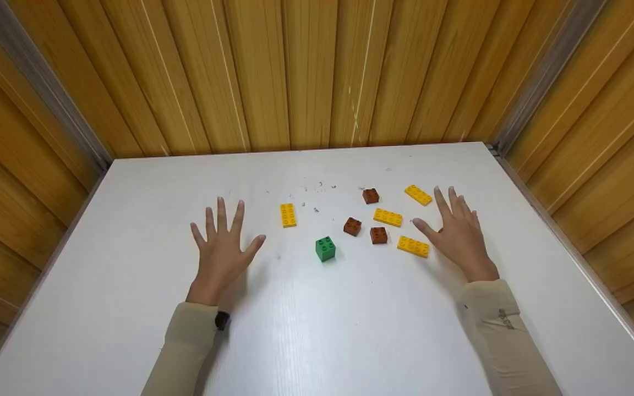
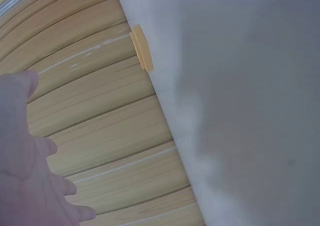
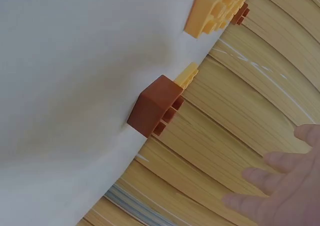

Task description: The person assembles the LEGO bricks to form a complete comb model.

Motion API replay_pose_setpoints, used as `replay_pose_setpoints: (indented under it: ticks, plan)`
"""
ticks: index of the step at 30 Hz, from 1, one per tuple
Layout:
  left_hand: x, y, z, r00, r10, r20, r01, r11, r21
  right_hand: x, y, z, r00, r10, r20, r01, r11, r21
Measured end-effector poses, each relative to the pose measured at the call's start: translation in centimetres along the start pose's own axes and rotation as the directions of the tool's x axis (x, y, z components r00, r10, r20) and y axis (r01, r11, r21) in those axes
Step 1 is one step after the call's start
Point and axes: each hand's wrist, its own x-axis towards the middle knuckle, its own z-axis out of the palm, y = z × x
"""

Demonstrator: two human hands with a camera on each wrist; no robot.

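Fingers spread wide, my left hand (image 1: 222,258) is held over the left part of the white table, holding nothing. Nearest to it lies a yellow brick (image 1: 288,215) with studs on top; a green brick (image 1: 325,249) sits further right, near the middle. My right hand (image 1: 460,236), likewise spread and holding nothing, is just right of a yellow brick (image 1: 413,246). Two more yellow bricks, one central (image 1: 388,217) and one farther back (image 1: 418,194), lie close by. Three brown bricks stand among them: a back one (image 1: 371,196), a left one (image 1: 352,226) and a front one (image 1: 378,235).
The white table (image 1: 295,330) carries small dark specks or scraps (image 1: 316,209) behind the bricks. Yellow wood-look panels (image 1: 311,71) rise at the back and both sides, with grey metal strips (image 1: 551,77) at the corners.
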Motion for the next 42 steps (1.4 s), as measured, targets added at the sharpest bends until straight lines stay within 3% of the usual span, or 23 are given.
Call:
replay_pose_setpoints:
  ticks: [5, 9, 11, 17, 24, 34, 39, 42]
  plan:
    - [0.0, 0.6, 0.3, 0.995, 0.023, 0.097, -0.007, 0.986, -0.165, 0.3, -0.1, -0.3, 1.000, 0.001, 0.031, -0.005, 0.994, 0.112]
    - [0.0, 0.9, 0.9, 0.984, 0.060, 0.165, -0.010, 0.957, -0.289, 0.6, 0.1, 0.0, 0.998, -0.014, 0.065, 0.001, 0.983, 0.185]
    - [0.0, 1.1, 1.2, 0.976, 0.073, 0.206, 0.006, 0.934, -0.357, 0.9, 0.2, 0.1, 0.997, -0.031, 0.076, 0.014, 0.977, 0.215]
    - [-0.1, 2.2, 2.1, 0.944, 0.099, 0.315, 0.094, 0.835, -0.543, 1.6, 0.5, 0.5, 0.984, -0.093, 0.155, 0.044, 0.956, 0.292]
    - [-0.3, 3.4, 3.0, 0.914, 0.167, 0.370, 0.111, 0.772, -0.625, 1.7, 0.5, 1.0, 0.948, -0.203, 0.244, 0.100, 0.921, 0.376]
    - [0.0, 4.4, 4.3, 0.873, 0.274, 0.404, 0.117, 0.686, -0.719, 2.6, 0.1, 1.6, 0.908, -0.313, 0.278, 0.158, 0.871, 0.465]
    - [0.2, 4.9, 4.9, 0.868, 0.282, 0.409, 0.136, 0.656, -0.742, 3.0, -0.2, 1.9, 0.889, -0.320, 0.328, 0.150, 0.879, 0.452]
    - [0.2, 5.1, 5.3, 0.866, 0.285, 0.410, 0.139, 0.651, -0.746, 3.2, -0.3, 2.0, 0.879, -0.317, 0.357, 0.139, 0.885, 0.444]
